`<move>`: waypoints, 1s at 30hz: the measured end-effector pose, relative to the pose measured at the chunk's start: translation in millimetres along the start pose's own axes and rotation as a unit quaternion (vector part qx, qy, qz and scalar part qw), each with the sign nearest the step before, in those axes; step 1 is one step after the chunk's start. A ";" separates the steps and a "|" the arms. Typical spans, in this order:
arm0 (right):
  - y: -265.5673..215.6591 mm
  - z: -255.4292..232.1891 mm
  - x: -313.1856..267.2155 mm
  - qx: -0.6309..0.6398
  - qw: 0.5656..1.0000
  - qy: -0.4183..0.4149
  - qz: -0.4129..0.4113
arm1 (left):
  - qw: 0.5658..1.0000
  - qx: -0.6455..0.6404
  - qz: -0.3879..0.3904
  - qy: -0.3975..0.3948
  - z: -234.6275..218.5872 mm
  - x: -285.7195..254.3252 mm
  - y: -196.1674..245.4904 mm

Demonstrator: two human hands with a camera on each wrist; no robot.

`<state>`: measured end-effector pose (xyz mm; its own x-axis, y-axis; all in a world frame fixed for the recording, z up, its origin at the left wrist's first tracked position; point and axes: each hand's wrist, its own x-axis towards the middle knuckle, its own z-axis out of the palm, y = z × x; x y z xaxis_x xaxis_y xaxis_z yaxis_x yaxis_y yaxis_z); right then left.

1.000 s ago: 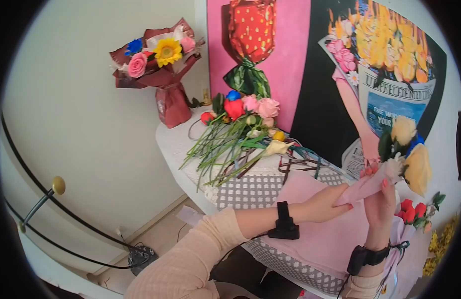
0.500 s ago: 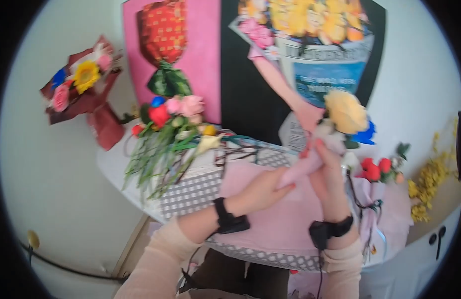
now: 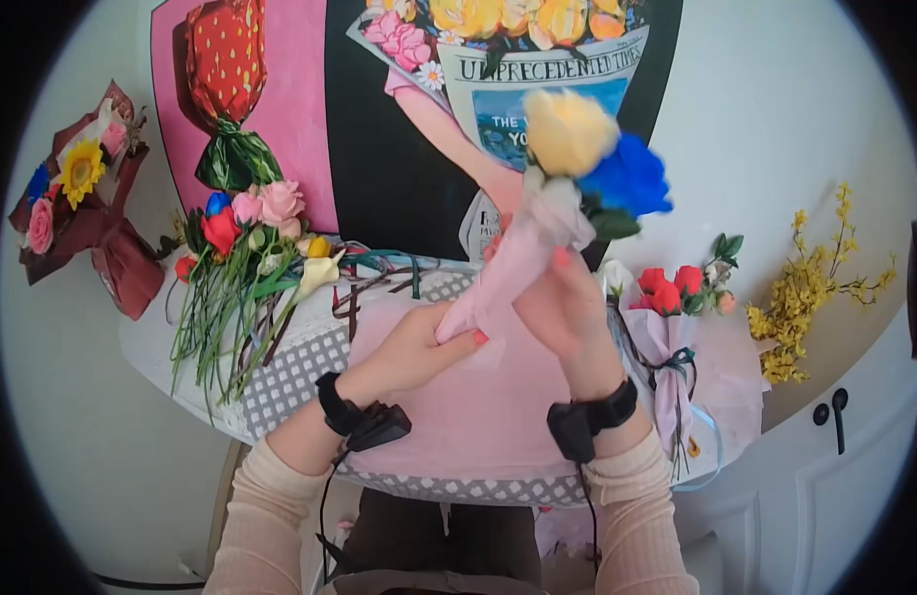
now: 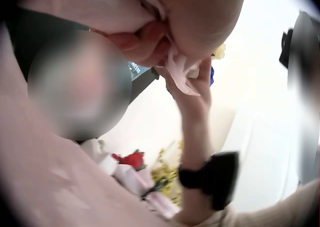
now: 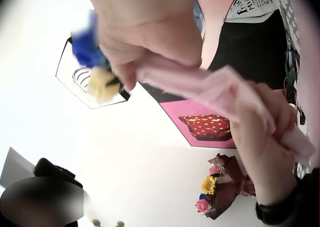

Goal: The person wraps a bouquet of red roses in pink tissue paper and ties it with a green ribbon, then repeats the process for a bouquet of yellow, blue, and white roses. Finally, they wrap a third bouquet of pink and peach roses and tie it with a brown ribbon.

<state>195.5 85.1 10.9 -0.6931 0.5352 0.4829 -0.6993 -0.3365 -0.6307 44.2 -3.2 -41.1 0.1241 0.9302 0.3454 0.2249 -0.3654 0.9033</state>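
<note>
Both hands hold a small bouquet up above the table. It has a cream rose (image 3: pixel 571 132), a blue rose (image 3: pixel 632 177) and green leaves, wrapped in pale pink paper (image 3: pixel 508 260). My left hand (image 3: pixel 404 349) grips the narrow lower end, its thumb lying along the paper. Higher up, just below the blossoms, my right hand (image 3: pixel 566 315) curls round the wrap, with its fingers partly hidden behind it. In the right wrist view the wrap (image 5: pixel 175 79) runs slantwise from one hand to the other. A flat pink sheet (image 3: pixel 449 426) lies on the table below.
Loose flower stems (image 3: pixel 216 327) with red, pink and blue heads lie on the table's left. At right lies a pink-wrapped bouquet of red roses (image 3: pixel 667 293), near yellow blossoms (image 3: pixel 796 307). A burgundy-wrapped bouquet (image 3: pixel 107 218) stands far left. Painted panels (image 3: pixel 379 149) stand behind.
The head view has swung right. The bouquet now stands more upright in front of the body, turned so the blue rose shows beside the cream one. Both hands keep their hold.
</note>
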 end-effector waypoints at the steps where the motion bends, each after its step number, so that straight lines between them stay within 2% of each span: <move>1: 1.9 1.2 0.6 0.003 1.000 0.002 0.000 | 1.000 0.000 -0.004 -0.001 -2.1 -4.8 7.2; 3: 2.8 9.2 2.5 -0.012 0.998 -0.066 0.013 | 0.972 -0.144 -0.144 -0.120 -5.5 -9.1 19.0; 4: 2.8 16.7 1.3 -0.015 0.997 -0.074 0.034 | 0.971 -0.145 -0.144 -0.123 -7.0 -9.6 19.7; 5: 1.8 13.4 0.1 -0.016 0.997 -0.071 0.033 | 0.956 -0.168 -0.184 -0.154 -8.8 -10.3 19.5; 6: 0.5 8.7 -0.5 0.002 0.993 -0.109 0.035 | 0.938 -0.189 -0.222 -0.185 -9.2 -10.5 19.7; 7: -0.7 6.2 -1.5 0.021 0.988 -0.147 0.037 | 0.938 -0.191 -0.222 -0.188 -7.9 -10.9 20.8; 8: -2.0 6.0 -2.9 0.019 0.988 -0.146 0.037 | 0.948 -0.174 -0.202 -0.174 -6.5 -11.2 22.3; 10: -5.3 12.7 -4.4 0.048 0.997 -0.050 0.020 | 0.958 -0.154 -0.179 -0.164 -1.0 -8.9 19.8; 11: -5.7 16.3 -4.3 0.046 0.997 -0.051 0.018 | 0.987 -0.104 -0.069 -0.106 6.0 -6.6 13.4; 12: -5.4 20.4 -3.1 0.034 0.999 0.028 0.012 | 0.997 -0.050 0.042 -0.046 9.6 -4.0 11.4; 13: -4.8 22.8 -2.1 0.022 0.994 0.106 0.007 | 0.997 -0.048 0.043 -0.045 9.3 -2.8 13.1; 14: -3.1 21.8 -1.5 0.023 0.994 0.103 0.007 | 0.995 0.093 0.024 -0.008 8.1 -2.7 15.8; 15: -0.7 18.6 -0.9 0.014 0.992 0.129 -0.004 | 0.972 0.233 0.003 0.030 7.1 -2.5 18.0; 16: 1.7 16.4 -0.3 0.005 0.988 0.154 -0.014 | 0.971 0.236 0.003 0.034 8.5 -2.3 15.2; 18: 4.7 14.4 -1.3 -0.002 0.986 0.167 -0.029 | 0.908 0.396 0.056 0.128 14.7 -2.1 6.2; 19: 6.0 15.1 -1.6 -0.009 0.982 0.185 -0.046 | 0.905 0.401 0.053 0.132 16.3 -2.3 6.3; 21: 4.7 22.9 -4.4 -0.009 0.983 0.178 -0.046 | 0.888 0.411 0.105 0.179 19.6 -3.8 8.3; 22: 3.8 28.5 -6.3 -0.034 0.980 0.183 -0.066 | 0.885 0.417 0.097 0.183 21.3 -4.8 9.6; 24: 2.0 41.9 -12.1 -0.053 0.975 0.190 -0.100 | 0.866 0.386 0.208 0.242 22.9 -5.5 12.6; 25: 1.0 49.1 -16.8 -0.048 0.973 0.193 -0.116 | 0.863 0.393 0.203 0.246 22.0 -6.8 13.2; 27: -1.1 62.8 -26.2 -0.044 0.975 0.176 -0.124 | 0.845 0.401 0.263 0.236 20.2 -8.4 14.4; 28: -2.3 70.7 -30.5 -0.053 0.973 0.174 -0.141 | 0.842 0.406 0.262 0.239 20.3 -9.3 14.3; 30: -3.8 73.0 -37.9 -0.059 0.972 0.163 -0.160 | 0.852 0.384 0.286 0.213 19.0 -9.3 14.5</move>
<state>211.6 9.5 39.3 -0.3375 0.8217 0.4593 -0.8313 -0.0312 -0.5550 64.7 -17.8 -36.0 0.0992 0.4611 0.8818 0.8314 -0.5253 0.1812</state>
